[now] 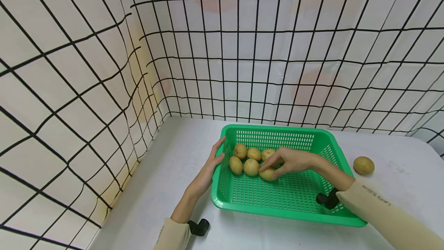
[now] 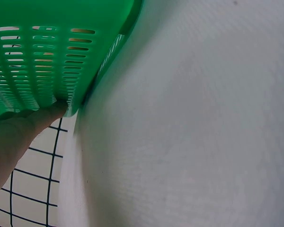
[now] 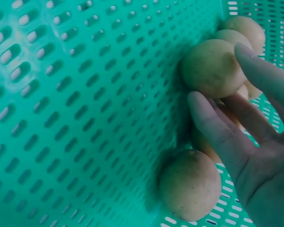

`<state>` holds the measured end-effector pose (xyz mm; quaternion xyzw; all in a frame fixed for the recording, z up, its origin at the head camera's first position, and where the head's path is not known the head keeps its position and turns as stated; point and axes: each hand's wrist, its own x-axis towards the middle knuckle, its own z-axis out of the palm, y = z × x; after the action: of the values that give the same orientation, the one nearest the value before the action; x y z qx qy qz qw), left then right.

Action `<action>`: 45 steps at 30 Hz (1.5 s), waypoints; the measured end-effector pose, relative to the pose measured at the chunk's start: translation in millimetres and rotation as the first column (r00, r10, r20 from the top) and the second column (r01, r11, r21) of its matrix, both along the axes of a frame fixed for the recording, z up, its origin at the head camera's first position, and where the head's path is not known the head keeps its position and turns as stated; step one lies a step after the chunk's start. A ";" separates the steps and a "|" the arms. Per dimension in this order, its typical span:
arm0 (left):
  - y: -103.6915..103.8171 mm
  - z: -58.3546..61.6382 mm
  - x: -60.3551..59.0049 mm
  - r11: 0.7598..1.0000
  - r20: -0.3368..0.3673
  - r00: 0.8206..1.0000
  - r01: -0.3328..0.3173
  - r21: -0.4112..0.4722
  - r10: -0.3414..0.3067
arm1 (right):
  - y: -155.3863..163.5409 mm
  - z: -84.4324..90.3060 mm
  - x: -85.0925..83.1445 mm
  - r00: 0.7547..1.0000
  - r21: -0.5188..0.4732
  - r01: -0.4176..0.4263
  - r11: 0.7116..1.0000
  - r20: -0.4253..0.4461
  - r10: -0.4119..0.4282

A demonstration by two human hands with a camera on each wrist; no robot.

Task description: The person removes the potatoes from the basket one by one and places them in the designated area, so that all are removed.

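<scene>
A green slotted basket point(image 1: 274, 129) stands on the white table. Several yellow-brown potatoes point(image 1: 251, 167) lie clustered in its far left part. My left hand point(image 1: 212, 162) presses with straight fingers against the basket's left outer wall point(image 2: 38, 56). My right hand point(image 1: 281, 162) reaches into the basket, fingers spread loosely over a potato point(image 1: 268, 174) at the front of the cluster. In the right wrist view the fingers point(image 3: 213, 125) lie fairly straight against the potatoes point(image 3: 212, 68), with another potato point(image 3: 190, 184) close by on the basket floor point(image 3: 85, 94).
One potato point(image 1: 363, 165) lies alone on the table point(image 1: 173, 173), right of the basket. Black wire grid panels point(image 1: 104, 88) backed by white cloth close off the left and far sides. The table point(image 2: 203, 132) stretches bare left of the basket.
</scene>
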<state>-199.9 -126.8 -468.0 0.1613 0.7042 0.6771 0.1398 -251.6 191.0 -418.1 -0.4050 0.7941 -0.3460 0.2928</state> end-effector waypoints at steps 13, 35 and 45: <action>0.7 0.8 -0.3 1.000 0.004 1.000 -0.004 0.002 0.004 | -0.4 -2.9 -0.5 0.999 -0.021 0.020 1.000 -0.036 -0.021; 0.9 3.2 1.3 1.000 0.000 1.000 -0.002 -0.009 0.002 | 6.2 8.7 -3.9 0.999 -0.054 -0.014 0.998 0.029 0.016; 1.4 3.3 2.5 1.000 0.004 1.000 -0.003 -0.005 0.004 | 13.3 17.1 -5.6 0.999 -0.136 0.008 0.991 0.048 -0.001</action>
<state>-197.4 -125.4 -464.7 0.1582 0.7059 0.6760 0.1406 -257.2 204.3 -401.0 -0.4138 0.7624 -0.4096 0.2826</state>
